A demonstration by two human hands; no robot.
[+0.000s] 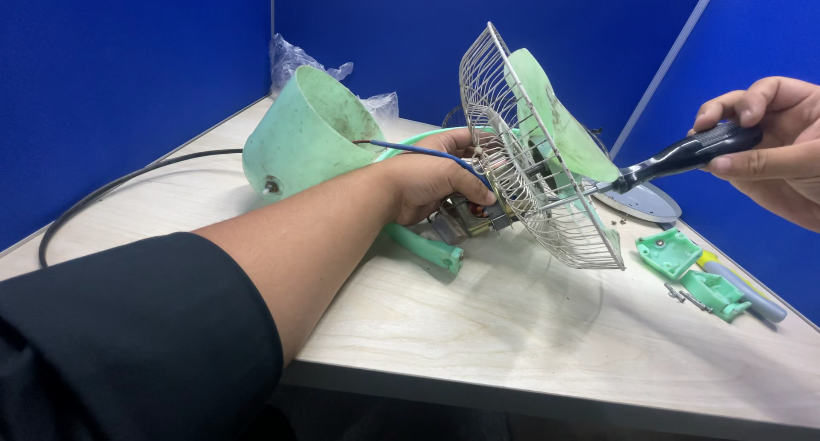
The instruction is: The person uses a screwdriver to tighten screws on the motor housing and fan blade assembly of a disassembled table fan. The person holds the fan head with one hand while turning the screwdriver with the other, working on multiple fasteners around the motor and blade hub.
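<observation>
Head view: housing (301, 134) already off; left hand (431, 181) clamps motor (468, 216), right hand (769, 142) grips screwdriver (683, 157) through grille (521, 151), blade (559, 116) still mounted.

There is one view only, from a camera worn on the person's head. It looks forward and down across the wooden bench (530, 330), toward the corner where the blue partition walls (128, 74) meet at about 12 o'clock. It sits close, within arm's reach of the work. The left forearm enters from 7 o'clock and runs toward the centre; the right hand (769, 142) comes in at 3 o'clock. The bench's near edge crosses the bottom of the frame.
</observation>
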